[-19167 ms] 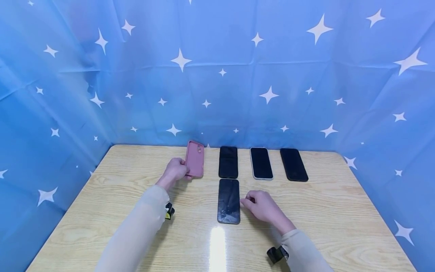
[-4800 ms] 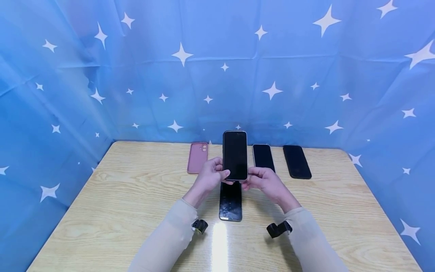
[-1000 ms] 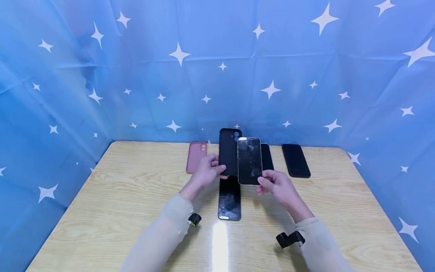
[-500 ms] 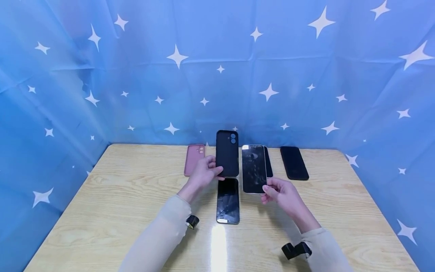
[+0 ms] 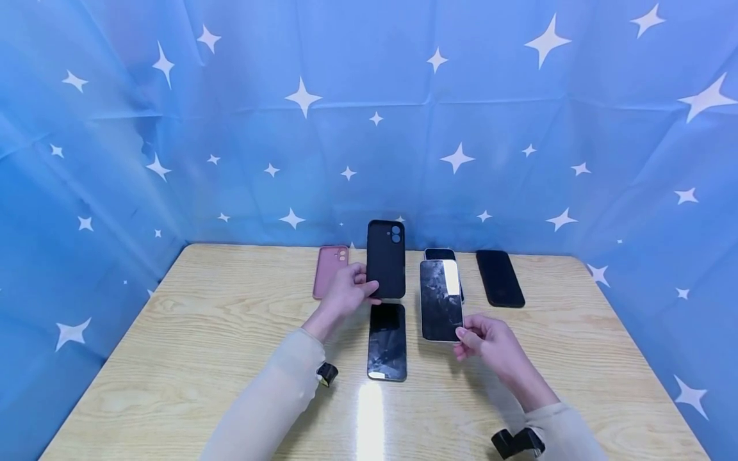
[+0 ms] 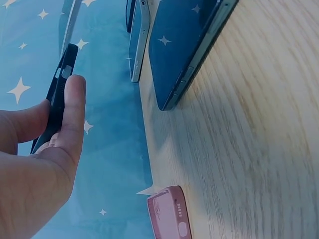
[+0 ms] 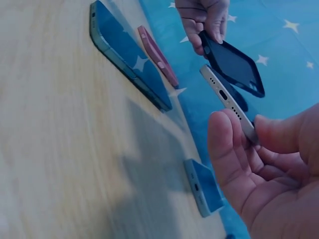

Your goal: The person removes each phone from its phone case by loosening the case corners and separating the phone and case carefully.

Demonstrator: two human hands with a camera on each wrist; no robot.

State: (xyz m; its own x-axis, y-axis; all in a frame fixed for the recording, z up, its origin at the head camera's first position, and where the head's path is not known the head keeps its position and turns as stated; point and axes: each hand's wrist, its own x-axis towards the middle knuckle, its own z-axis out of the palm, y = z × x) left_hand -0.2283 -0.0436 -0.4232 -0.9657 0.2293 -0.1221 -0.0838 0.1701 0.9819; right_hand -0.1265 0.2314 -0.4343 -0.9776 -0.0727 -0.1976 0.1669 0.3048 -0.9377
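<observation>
My left hand (image 5: 344, 293) pinches the lower left edge of an empty black phone case (image 5: 385, 261), raised with its hollow inside and camera cutout facing me. In the left wrist view, thumb and finger grip the case (image 6: 59, 99) from both sides. My right hand (image 5: 493, 346) holds a bare smartphone (image 5: 439, 306) by its lower right corner, its dark screen smudged and catching light. The right wrist view shows the pale frame of this phone (image 7: 223, 94) with its charging port, apart from the table. Another dark phone (image 5: 387, 346) lies below the case.
A pink phone case (image 5: 327, 269) lies at the back left of the wooden table (image 5: 173, 358). A light-edged phone (image 5: 439, 254) sits partly hidden behind the held phone. Farther right lies a black phone (image 5: 500, 279). A blue starred curtain (image 5: 369, 147) hangs behind.
Earlier the pink case was set down and the black-cased phone picked up. Phone and case have since come apart; my right hand has carried the phone right and toward me, while the left stays put.
</observation>
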